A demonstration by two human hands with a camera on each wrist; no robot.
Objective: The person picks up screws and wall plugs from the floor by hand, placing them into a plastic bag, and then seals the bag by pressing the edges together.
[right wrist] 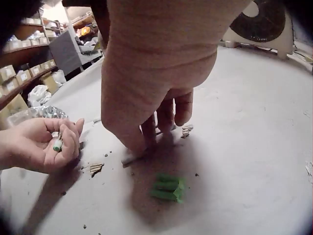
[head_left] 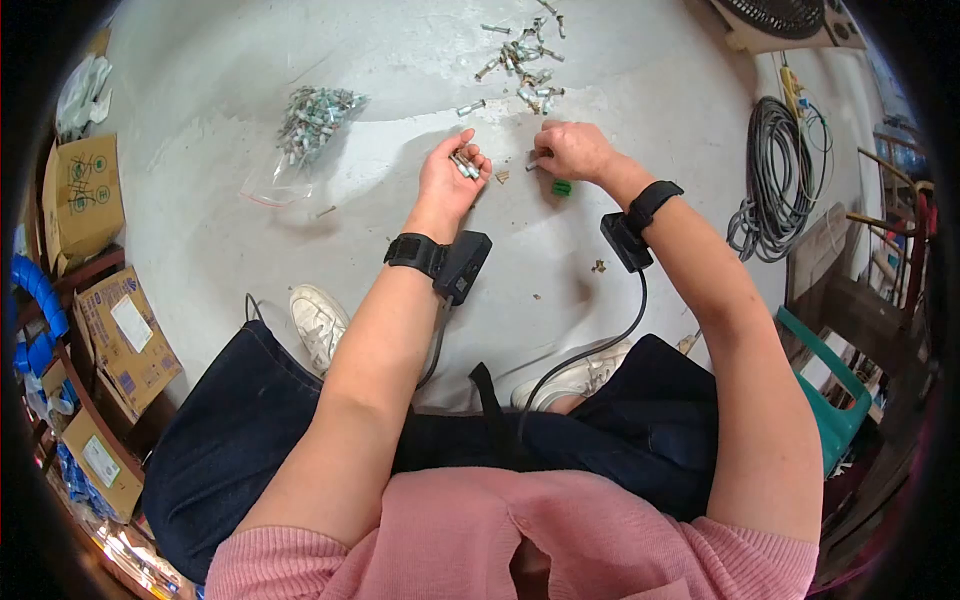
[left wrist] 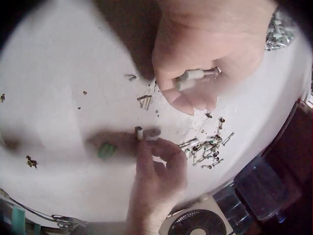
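Note:
My left hand [head_left: 447, 185] is turned palm up, fingers curled round a few small sleeved bolts [left wrist: 194, 74]; one shows a green end in the right wrist view. Low over the floor, my right hand [head_left: 580, 152] pinches a small bolt [left wrist: 140, 133] with a pale sleeve between thumb and fingertips. A short green ribbed piece [right wrist: 167, 188] lies on the floor just beside that hand. Between the two hands lies a small tan ribbed scrap [head_left: 502, 177]. Beyond them, a loose pile of similar bolts [head_left: 522, 58] spreads over the floor.
A clear plastic bag [head_left: 312, 125] full of bolts lies at the left. Cardboard boxes [head_left: 85, 200] line the left side. At the right are a coiled black cable [head_left: 770, 175] and a green plastic chair [head_left: 835, 400]; a fan [head_left: 785, 18] stands at the far right.

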